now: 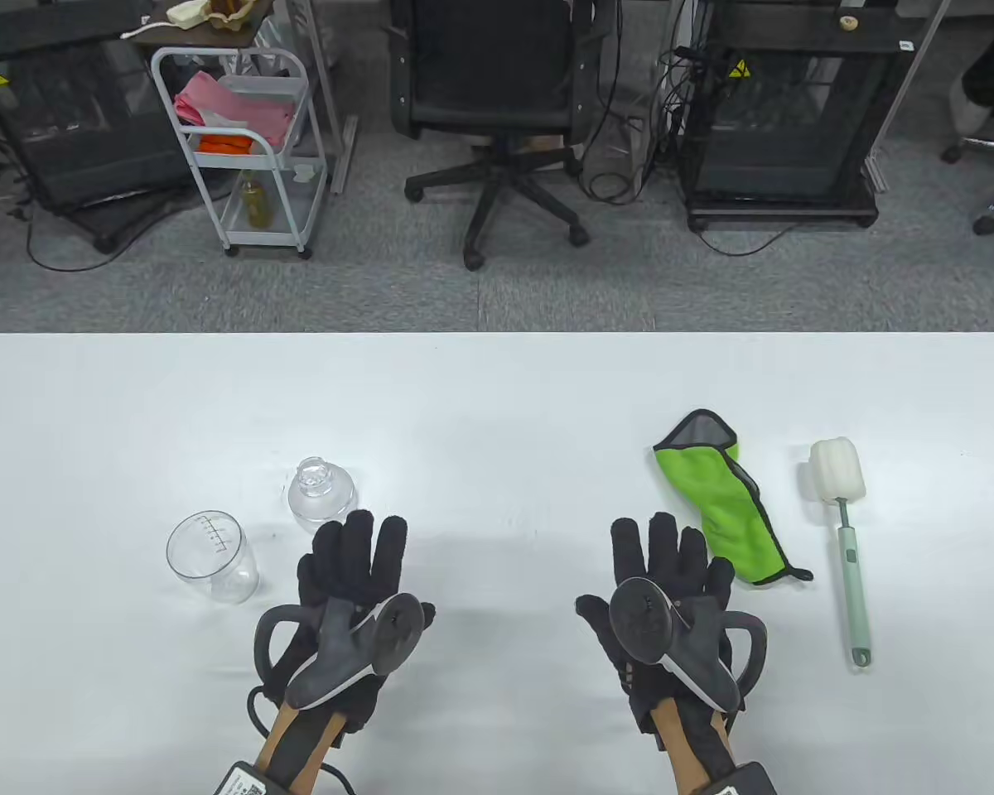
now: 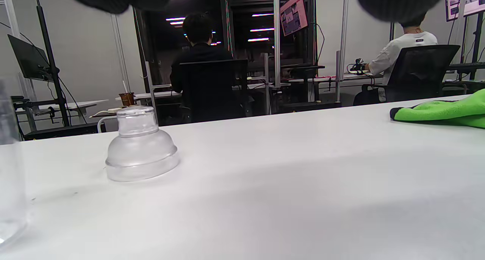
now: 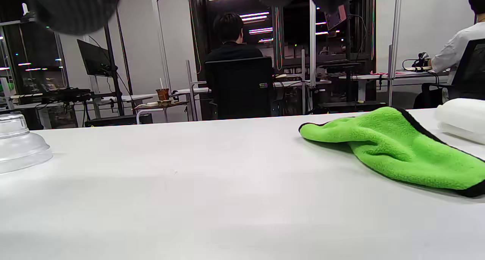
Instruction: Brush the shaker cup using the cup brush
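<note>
Both hands flat on bench, fingers spread, holding nothing. Cup brush (image 1: pixel 845 546) lies right of right hand (image 1: pixel 667 596), handle toward person, sponge head away. Cup (image 1: pixel 211 556) stands left of left hand (image 1: pixel 348 580).

Desk layout: cup and lid to the left, cloth and brush to the right, hands between them at the near edge.

On the desk (image 1: pixel 497 397), the shaker cup (image 1: pixel 212 556) stands upright at the near left, with its lid (image 1: pixel 321 490) just to its right and a little farther back, apart from it. The left hand (image 1: pixel 352 571) lies flat just near of the lid, right of the cup. The right hand (image 1: pixel 667 580) lies flat right of centre, level with the left one. A cloth (image 1: pixel 725 501) lies just right of the right hand's fingers, running from far to near. The cup brush (image 1: pixel 843 538) lies right of the cloth, apart from it, head toward the far side and handle pointing near.
</note>
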